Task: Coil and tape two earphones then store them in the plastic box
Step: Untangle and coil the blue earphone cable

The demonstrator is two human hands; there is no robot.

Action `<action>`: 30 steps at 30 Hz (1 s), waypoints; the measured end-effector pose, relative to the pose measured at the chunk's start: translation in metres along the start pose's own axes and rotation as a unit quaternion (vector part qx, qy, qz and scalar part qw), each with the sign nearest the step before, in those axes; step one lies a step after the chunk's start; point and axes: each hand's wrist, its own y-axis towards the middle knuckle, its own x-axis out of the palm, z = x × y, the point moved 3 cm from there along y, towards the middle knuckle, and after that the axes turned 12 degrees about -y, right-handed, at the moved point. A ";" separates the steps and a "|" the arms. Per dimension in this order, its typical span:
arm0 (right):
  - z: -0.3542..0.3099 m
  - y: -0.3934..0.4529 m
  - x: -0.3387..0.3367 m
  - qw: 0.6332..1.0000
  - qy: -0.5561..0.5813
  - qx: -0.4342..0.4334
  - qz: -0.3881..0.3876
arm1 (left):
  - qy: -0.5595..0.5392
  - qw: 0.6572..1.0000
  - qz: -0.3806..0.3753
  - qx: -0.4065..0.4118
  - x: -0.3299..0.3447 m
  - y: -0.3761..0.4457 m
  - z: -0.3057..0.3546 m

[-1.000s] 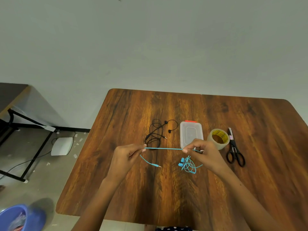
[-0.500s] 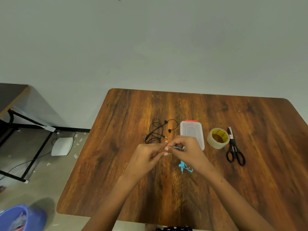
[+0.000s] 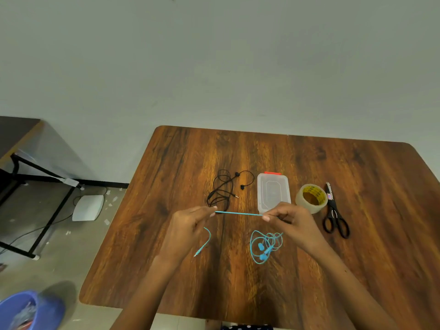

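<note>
My left hand [image 3: 190,225] and my right hand [image 3: 290,222] each pinch the blue earphone [image 3: 264,246] cable, and a straight stretch runs taut between them above the table. Its plug end hangs below my left hand; its loose loops and earbuds lie under my right hand. The black earphone [image 3: 222,190] lies in a loose tangle behind my left hand. A clear plastic box [image 3: 273,191] with a red latch stands shut behind my right hand. The tape roll [image 3: 311,198] lies to the right of the box.
Black scissors [image 3: 334,214] lie right of the tape. The wooden table [image 3: 238,282] has its front edge close to me. On the floor to the left are a black table frame [image 3: 35,186], a white device [image 3: 88,207] and a blue bucket [image 3: 31,310].
My hands met in the middle half a second ago. They have since pulled apart, drawing a stretch of blue cable taut again, as it was one second ago.
</note>
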 end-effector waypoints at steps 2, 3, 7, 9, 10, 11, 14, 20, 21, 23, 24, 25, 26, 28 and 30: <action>0.002 0.000 -0.002 1.000 0.002 0.000 0.008 | 0.004 1.000 -0.002 -0.004 -0.002 -0.003 -0.003; 0.001 0.001 -0.002 1.000 -0.001 0.000 0.010 | 0.006 1.000 -0.003 -0.006 -0.002 -0.004 -0.004; -0.002 0.004 0.004 1.000 -0.015 -0.007 0.016 | 0.006 1.000 0.006 -0.010 -0.001 -0.005 -0.007; -0.003 0.005 0.005 1.000 -0.016 -0.007 0.022 | 0.010 1.000 0.005 -0.021 0.000 -0.006 -0.009; -0.003 0.006 0.005 1.000 -0.015 -0.008 0.024 | 0.015 0.999 0.002 -0.032 0.000 -0.006 -0.010; -0.005 0.006 0.005 1.000 -0.015 -0.010 0.025 | 0.027 0.999 -0.003 -0.040 0.001 -0.005 -0.010; -0.013 0.008 0.009 0.999 -0.027 -0.018 0.026 | 0.065 0.997 -0.037 -0.020 0.010 0.002 0.001; -0.043 0.014 0.029 0.996 -0.035 -0.084 0.005 | -0.054 0.998 -0.037 0.004 0.037 0.016 0.034; -0.045 0.015 0.030 0.996 -0.033 -0.087 0.005 | -0.057 0.998 -0.026 -0.001 0.037 0.017 0.034; -0.045 0.015 0.030 0.996 -0.022 -0.082 0.007 | -0.045 0.999 -0.020 0.003 0.035 0.018 0.035; -0.044 0.014 0.030 0.997 -0.015 -0.077 0.006 | -0.041 0.999 -0.022 0.007 0.033 0.018 0.035; -0.041 0.013 0.028 0.998 -0.009 -0.069 0.003 | -0.041 0.999 -0.023 0.008 0.031 0.018 0.035; -0.038 0.011 0.026 0.998 -0.007 -0.058 -0.001 | -0.042 0.999 -0.020 0.008 0.028 0.018 0.035; -0.027 0.008 0.020 0.999 -0.005 -0.036 -0.006 | -0.037 0.999 -0.007 0.004 0.023 0.015 0.031; -0.015 0.004 0.012 1.000 0.016 -0.016 -0.007 | -0.027 1.000 0.004 -0.002 0.017 0.012 0.024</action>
